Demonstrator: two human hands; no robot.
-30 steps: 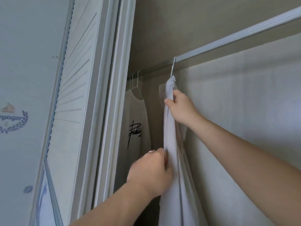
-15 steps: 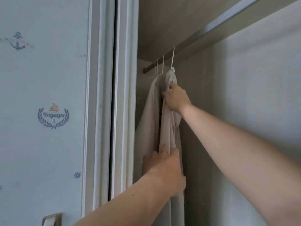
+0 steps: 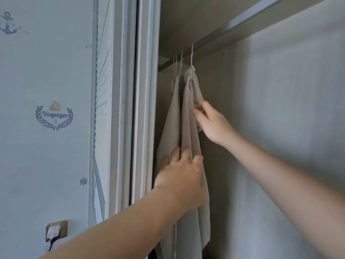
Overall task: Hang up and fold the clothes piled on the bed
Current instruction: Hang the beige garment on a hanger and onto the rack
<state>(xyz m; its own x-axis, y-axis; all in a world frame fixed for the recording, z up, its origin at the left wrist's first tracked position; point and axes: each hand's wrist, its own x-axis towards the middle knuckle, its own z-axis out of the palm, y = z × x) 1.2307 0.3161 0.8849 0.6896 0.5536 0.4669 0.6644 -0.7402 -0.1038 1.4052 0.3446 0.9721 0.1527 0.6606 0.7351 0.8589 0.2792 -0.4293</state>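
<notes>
Beige garments (image 3: 188,126) — two, under three hooks (image 3: 191,55) — are touched by a flat left hand (image 3: 180,176) and loose-fingered right hand (image 3: 212,122).

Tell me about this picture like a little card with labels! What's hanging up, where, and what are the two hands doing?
Place: inside a wardrobe, under the rail
Hanging: a beige shirt on a white hanger hooked over the rail
Next to it: a pale shirt just to the left, on a hanger of its own
Low down: the left hand presses on the beige shirt with straight fingers
Higher up: the right hand touches the beige shirt's sleeve
On the wall: a Voyager sticker with a little boat
</notes>
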